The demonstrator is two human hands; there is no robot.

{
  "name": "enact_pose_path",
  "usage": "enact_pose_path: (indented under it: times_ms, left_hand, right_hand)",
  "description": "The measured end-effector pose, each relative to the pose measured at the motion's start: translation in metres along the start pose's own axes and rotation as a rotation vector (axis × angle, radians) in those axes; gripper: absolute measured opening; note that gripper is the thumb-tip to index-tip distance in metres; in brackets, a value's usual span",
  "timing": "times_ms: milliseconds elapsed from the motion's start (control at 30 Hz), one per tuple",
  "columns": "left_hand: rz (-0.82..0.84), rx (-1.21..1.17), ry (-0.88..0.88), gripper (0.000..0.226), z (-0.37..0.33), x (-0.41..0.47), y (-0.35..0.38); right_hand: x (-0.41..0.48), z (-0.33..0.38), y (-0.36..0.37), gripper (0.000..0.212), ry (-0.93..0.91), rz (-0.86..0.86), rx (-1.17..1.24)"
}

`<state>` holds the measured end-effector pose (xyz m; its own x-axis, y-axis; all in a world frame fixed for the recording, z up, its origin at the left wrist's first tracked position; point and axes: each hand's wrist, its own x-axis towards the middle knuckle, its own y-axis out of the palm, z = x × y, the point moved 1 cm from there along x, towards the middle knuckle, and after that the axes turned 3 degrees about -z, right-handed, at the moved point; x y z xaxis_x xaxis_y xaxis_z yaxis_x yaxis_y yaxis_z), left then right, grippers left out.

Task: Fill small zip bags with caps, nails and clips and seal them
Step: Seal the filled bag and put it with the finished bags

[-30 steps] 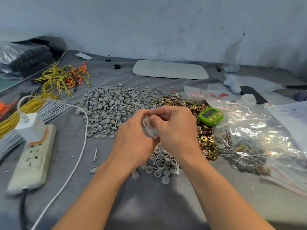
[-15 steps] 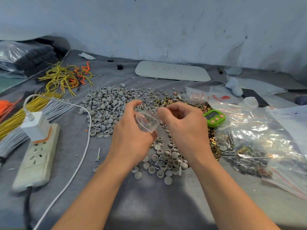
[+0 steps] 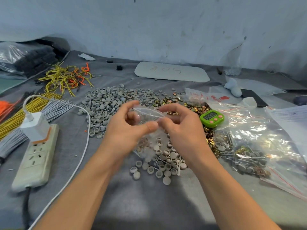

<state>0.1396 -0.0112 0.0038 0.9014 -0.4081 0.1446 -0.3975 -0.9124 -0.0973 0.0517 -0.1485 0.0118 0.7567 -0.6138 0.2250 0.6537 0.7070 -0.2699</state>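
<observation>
A small clear zip bag point(image 3: 148, 115) is held above the table between both hands, its mouth pulled wide. My left hand point(image 3: 127, 130) pinches the near lip with thumb and fingers; my right hand point(image 3: 181, 128) pinches the far right side. Below the hands lies a small heap of grey caps point(image 3: 163, 165) mixed with a few nails. A larger pile of grey caps point(image 3: 108, 105) spreads behind my left hand. Gold clips point(image 3: 194, 108) lie scattered behind my right hand. What the bag holds is unclear.
A green timer point(image 3: 211, 117) sits right of my right hand. Large clear bags point(image 3: 259, 141) with filled packets cover the right side. A power strip point(image 3: 36, 156) with white charger and cable lies at left, beside yellow and grey wire bundles point(image 3: 33, 110). A white board point(image 3: 172, 71) lies by the wall.
The hands have drawn apart from a tight clasp, and the bag's mouth is stretched open between them. The camera has tilted a little, shifting the scene.
</observation>
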Motion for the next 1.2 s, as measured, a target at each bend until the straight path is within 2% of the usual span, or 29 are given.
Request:
enact_pose_path:
  times_ms: [33, 100, 200, 300, 433, 567, 700, 733, 833, 967, 1100, 1200]
  left_hand:
    - [0.02, -0.115, -0.025, 0.072, -0.002, 0.001, -0.001]
    - [0.005, -0.191, -0.039, 0.036, -0.004, 0.002, -0.004]
    - [-0.077, -0.208, -0.071, 0.003, -0.003, 0.005, -0.008]
    - [-0.126, -0.183, -0.067, 0.008, -0.002, 0.005, -0.008]
    - [-0.135, -0.19, -0.029, 0.019, -0.005, 0.003, -0.008]
    - [-0.149, -0.208, -0.066, 0.006, -0.005, 0.004, -0.007]
    - [-0.122, -0.292, -0.11, 0.005, -0.005, 0.001, -0.001]
    - [-0.095, -0.308, -0.13, 0.002, -0.006, 0.001, 0.0]
    - [-0.035, -0.25, -0.139, 0.018, -0.003, 0.001, 0.001]
    - [-0.058, -0.184, -0.035, 0.02, -0.008, -0.003, 0.0]
    - [-0.067, -0.162, 0.015, 0.017, -0.011, -0.002, -0.001]
    - [-0.033, -0.175, -0.02, 0.009, -0.012, -0.002, -0.002]
  right_hand:
    - [0.001, 0.0, -0.003, 0.022, 0.006, -0.03, 0.037]
    - [0.003, 0.0, -0.006, 0.017, 0.029, -0.051, 0.142]
    - [0.003, -0.002, -0.01, 0.013, 0.066, -0.021, 0.225]
    - [0.005, -0.006, -0.014, 0.009, 0.108, -0.018, 0.195]
    - [0.005, -0.004, -0.016, 0.011, 0.145, -0.028, 0.346]
    - [0.005, -0.003, -0.015, 0.021, 0.114, -0.083, 0.374]
    - [0.005, -0.004, -0.009, 0.031, 0.065, -0.119, 0.317]
    - [0.005, -0.004, -0.008, 0.03, 0.049, -0.114, 0.307]
    - [0.004, -0.005, -0.009, 0.025, 0.021, -0.06, 0.273]
    - [0.002, -0.004, -0.006, 0.015, -0.012, -0.008, 0.275]
    - [0.002, -0.002, -0.004, 0.008, -0.061, 0.02, 0.272]
    - [0.002, -0.002, -0.003, 0.01, -0.089, 0.038, 0.245]
